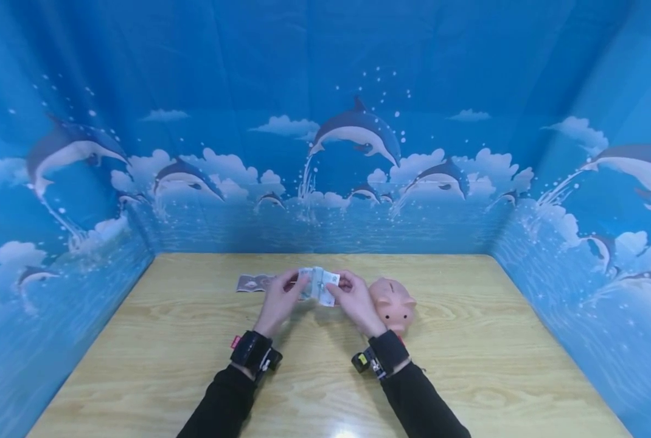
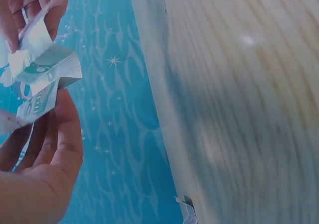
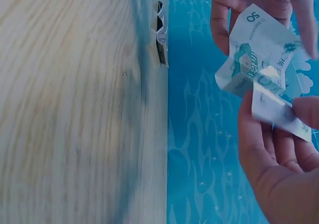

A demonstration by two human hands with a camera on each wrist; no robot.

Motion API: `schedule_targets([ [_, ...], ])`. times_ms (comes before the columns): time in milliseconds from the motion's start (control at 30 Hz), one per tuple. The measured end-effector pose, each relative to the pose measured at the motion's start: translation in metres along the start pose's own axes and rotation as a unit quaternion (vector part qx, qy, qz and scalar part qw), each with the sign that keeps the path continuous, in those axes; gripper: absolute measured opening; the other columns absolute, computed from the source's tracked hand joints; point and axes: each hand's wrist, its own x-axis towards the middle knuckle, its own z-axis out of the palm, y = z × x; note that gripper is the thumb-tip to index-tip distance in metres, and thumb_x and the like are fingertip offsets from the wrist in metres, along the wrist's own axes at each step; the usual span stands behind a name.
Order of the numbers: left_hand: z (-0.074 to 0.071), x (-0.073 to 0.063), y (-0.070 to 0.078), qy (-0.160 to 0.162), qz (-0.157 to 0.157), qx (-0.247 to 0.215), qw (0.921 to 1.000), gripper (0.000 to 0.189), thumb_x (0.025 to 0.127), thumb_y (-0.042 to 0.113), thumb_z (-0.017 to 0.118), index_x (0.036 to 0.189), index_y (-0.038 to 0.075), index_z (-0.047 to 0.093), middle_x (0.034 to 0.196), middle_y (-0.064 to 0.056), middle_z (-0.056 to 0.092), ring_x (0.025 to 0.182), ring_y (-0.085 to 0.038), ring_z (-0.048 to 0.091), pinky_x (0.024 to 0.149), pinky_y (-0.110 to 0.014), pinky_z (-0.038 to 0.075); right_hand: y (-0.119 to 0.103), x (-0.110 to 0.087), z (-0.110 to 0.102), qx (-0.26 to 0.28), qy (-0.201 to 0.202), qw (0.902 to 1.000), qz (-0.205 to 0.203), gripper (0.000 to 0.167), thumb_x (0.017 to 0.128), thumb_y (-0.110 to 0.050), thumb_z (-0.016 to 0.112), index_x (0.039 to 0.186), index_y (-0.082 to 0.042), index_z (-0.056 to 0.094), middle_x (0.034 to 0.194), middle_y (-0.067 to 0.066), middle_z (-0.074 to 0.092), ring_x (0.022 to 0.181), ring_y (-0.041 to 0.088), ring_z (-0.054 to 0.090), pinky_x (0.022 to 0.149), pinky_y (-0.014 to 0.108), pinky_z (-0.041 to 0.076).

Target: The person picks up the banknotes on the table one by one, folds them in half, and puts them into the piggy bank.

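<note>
A creased green-and-white banknote marked 50 (image 3: 254, 37) is held up above the table between both hands, folded into zigzag pleats. The left hand (image 1: 281, 299) grips its left end, thumb in front and fingers behind, as the left wrist view also shows with the left hand (image 2: 55, 157) below the note. On the other end, the right hand (image 3: 279, 167) pinches a folded flap between thumb and fingers. A brownish folded banknote (image 1: 253, 283) lies on the table just left of the left hand. Beside the right hand (image 1: 357, 299) stands a pink piggy bank (image 1: 395, 307).
The light wooden table (image 1: 314, 389) reaches back to a blue curtain (image 1: 314, 36) printed with dolphins, which also encloses both sides. In the right wrist view, the brownish note (image 3: 160, 35) stands up in folds near the table's far edge.
</note>
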Motion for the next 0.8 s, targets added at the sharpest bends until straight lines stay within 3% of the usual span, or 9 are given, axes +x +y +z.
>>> schedule_targets([
  [133, 0.002, 0.001, 0.003, -0.011, -0.012, -0.051, 0.9986, 0.042, 0.107, 0.03, 0.04, 0.124, -0.002, 0.062, 0.107, -0.027, 0.064, 0.096, -0.032, 0.061, 0.077, -0.032, 0.055, -0.012, -0.004, 0.0, -0.016, 0.006, 0.9999, 0.0, 0.024, 0.097, -0.009, 0.06, 0.116, 0.005, 0.06, 0.11, 0.024, 0.065, 0.096, 0.029, 0.065, 0.08, 0.04, 0.059],
  [200, 0.004, 0.001, 0.005, -0.009, -0.021, -0.064, 0.9977, 0.039, 0.107, 0.022, 0.039, 0.128, -0.006, 0.058, 0.117, -0.026, 0.063, 0.104, -0.034, 0.061, 0.082, -0.034, 0.057, -0.016, -0.006, 0.0, -0.013, 0.013, 0.9998, -0.002, 0.023, 0.097, -0.009, 0.059, 0.115, 0.005, 0.059, 0.11, 0.024, 0.065, 0.096, 0.027, 0.065, 0.079, 0.04, 0.059],
  [300, 0.007, -0.001, 0.006, 0.002, -0.014, -0.047, 0.9988, 0.035, 0.103, 0.011, 0.045, 0.132, -0.005, 0.056, 0.126, -0.024, 0.063, 0.108, -0.032, 0.062, 0.082, -0.033, 0.058, -0.022, -0.01, 0.0, -0.001, 0.02, 0.9998, -0.002, 0.022, 0.098, -0.009, 0.058, 0.114, 0.006, 0.057, 0.111, 0.024, 0.065, 0.095, 0.025, 0.065, 0.078, 0.038, 0.059],
  [433, 0.011, -0.004, 0.005, 0.016, 0.003, -0.015, 0.9998, 0.032, 0.099, 0.012, 0.055, 0.13, 0.003, 0.061, 0.125, -0.018, 0.066, 0.104, -0.026, 0.065, 0.081, -0.029, 0.058, -0.016, -0.009, -0.001, 0.024, 0.017, 0.9995, 0.009, 0.022, 0.099, -0.007, 0.055, 0.116, 0.007, 0.055, 0.113, 0.027, 0.064, 0.097, 0.03, 0.066, 0.08, 0.042, 0.059],
  [667, 0.017, -0.006, 0.005, 0.026, 0.02, 0.018, 0.9993, 0.033, 0.095, 0.016, 0.064, 0.126, 0.004, 0.065, 0.124, -0.016, 0.067, 0.112, -0.03, 0.065, 0.092, -0.039, 0.057, -0.001, -0.001, 0.001, 0.043, 0.038, 0.9983, 0.007, 0.021, 0.099, -0.01, 0.057, 0.116, 0.002, 0.056, 0.112, 0.022, 0.069, 0.09, 0.02, 0.069, 0.072, 0.03, 0.059],
  [800, 0.02, -0.009, 0.007, 0.027, 0.013, 0.029, 0.9991, 0.037, 0.093, 0.017, 0.066, 0.128, 0.005, 0.063, 0.128, -0.015, 0.065, 0.12, -0.031, 0.06, 0.096, -0.042, 0.055, 0.0, -0.001, 0.002, 0.039, 0.042, 0.9984, -0.001, 0.024, 0.099, -0.009, 0.057, 0.12, 0.001, 0.056, 0.115, 0.022, 0.069, 0.091, 0.02, 0.069, 0.074, 0.029, 0.06],
])
